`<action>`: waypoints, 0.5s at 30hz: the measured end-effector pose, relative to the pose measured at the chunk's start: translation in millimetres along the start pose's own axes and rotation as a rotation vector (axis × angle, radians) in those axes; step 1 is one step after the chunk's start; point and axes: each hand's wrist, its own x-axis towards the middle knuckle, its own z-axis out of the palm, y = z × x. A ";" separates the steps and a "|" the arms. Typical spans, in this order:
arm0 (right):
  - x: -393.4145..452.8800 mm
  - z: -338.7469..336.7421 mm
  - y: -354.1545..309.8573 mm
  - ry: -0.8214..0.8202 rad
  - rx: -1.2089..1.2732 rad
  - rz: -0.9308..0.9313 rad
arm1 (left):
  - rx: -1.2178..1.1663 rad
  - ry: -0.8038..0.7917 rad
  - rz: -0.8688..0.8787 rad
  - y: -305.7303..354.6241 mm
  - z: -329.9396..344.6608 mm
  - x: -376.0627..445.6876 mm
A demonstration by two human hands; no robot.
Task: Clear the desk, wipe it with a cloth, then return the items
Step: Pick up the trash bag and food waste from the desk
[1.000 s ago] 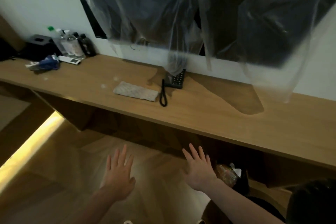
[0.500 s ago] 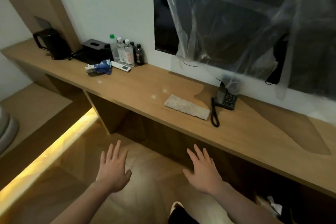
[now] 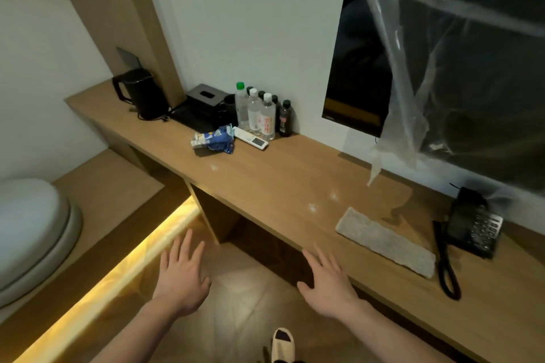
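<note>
A person stands before a long wooden desk [image 3: 295, 186], looking down at both bare hands. The left hand [image 3: 181, 274] and right hand [image 3: 327, 283] are spread flat, palms down, well apart, empty, in front of the desk's front edge; the right hand's fingertips overlap that edge in the picture, and contact cannot be told.

A grey cloth [image 3: 386, 242] lies flat near the front edge, ahead and to the right of the right hand, which is the nearer one. Its long axis runs roughly along the edge.

Just right of it sits a black phone [image 3: 472, 230], its cord looping forward. Toward the back left stand bottles [image 3: 259, 112], a remote [image 3: 250, 138], a blue packet [image 3: 215, 140], a tissue box [image 3: 206, 97] and a kettle [image 3: 141, 94].

Nothing looks cleared yet. The desk's right end is cut off, and plastic sheeting [image 3: 413, 97] hangs over the wall screen, hiding part of it.
</note>
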 end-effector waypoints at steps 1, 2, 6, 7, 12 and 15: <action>15.7 -7.9 -8.7 -0.002 -0.003 -0.005 | 0.000 0.002 -0.011 -6.3 -7.3 15.7; 29.9 -15.7 -17.6 -0.002 -0.001 -0.006 | -0.001 0.006 -0.012 -12.9 -13.5 30.0; 71.4 -40.2 -55.6 0.008 0.034 -0.029 | -0.004 0.020 0.002 -31.8 -37.0 73.0; 82.4 -45.9 -63.7 0.009 0.042 -0.025 | -0.006 0.018 0.008 -35.2 -42.5 85.1; 135.6 -57.8 -105.9 0.044 0.044 0.027 | -0.007 0.028 0.063 -65.2 -64.4 160.2; 166.4 -62.6 -133.2 0.063 0.063 0.077 | -0.001 0.009 0.126 -85.5 -76.5 215.2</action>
